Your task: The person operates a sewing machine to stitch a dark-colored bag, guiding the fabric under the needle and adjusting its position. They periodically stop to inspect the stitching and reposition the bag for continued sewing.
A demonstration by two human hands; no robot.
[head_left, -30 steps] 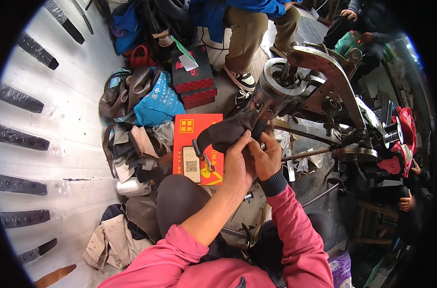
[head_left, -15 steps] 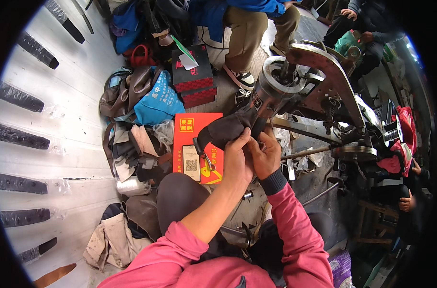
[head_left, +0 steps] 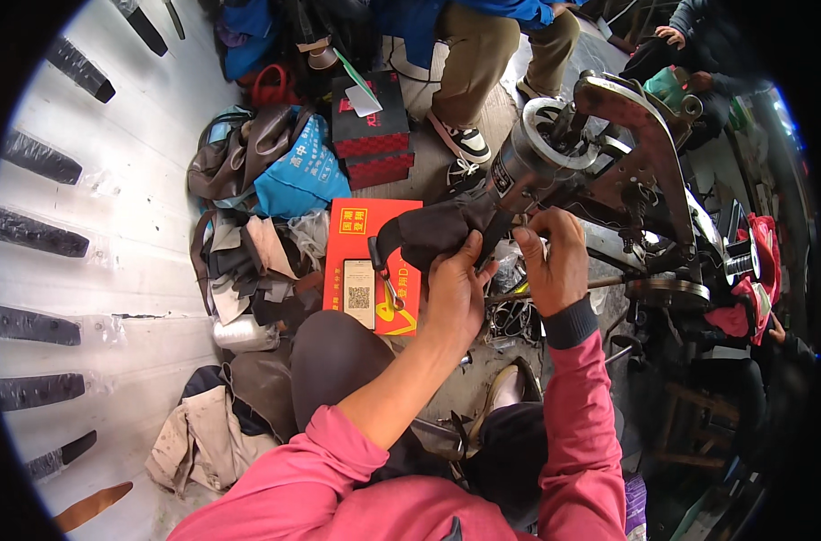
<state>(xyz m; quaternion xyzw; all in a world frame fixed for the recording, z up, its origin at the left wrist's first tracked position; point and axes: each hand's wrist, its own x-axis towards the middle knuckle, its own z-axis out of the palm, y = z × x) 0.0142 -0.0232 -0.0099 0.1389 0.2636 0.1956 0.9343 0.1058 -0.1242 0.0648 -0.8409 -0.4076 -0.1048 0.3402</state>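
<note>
My left hand (head_left: 456, 290) grips a dark brown leather or cloth piece (head_left: 433, 233) by its lower right part. The piece lies against the lower end of the cylindrical metal head of a hand-cranked sewing machine (head_left: 519, 167); a short dark strap with a metal fitting (head_left: 392, 290) hangs from its left end, over a red box (head_left: 343, 234) bearing a pale phone or card (head_left: 358, 293). My right hand (head_left: 555, 261) is just right of the piece, below the machine head, fingers curled at a part hidden by them.
A blue bag (head_left: 293, 180), dark stacked boxes (head_left: 370, 144) and material scraps (head_left: 239, 270) crowd the left. A seated co-worker (head_left: 460, 63) is ahead; other people sit at right. A white panel (head_left: 122, 279) with dark strips borders the left. A spool (head_left: 742, 264) is at right.
My right hand has left its place beside my left hand and moved right and upward. My left hand still holds the dark piece. The view has shifted slightly.
</note>
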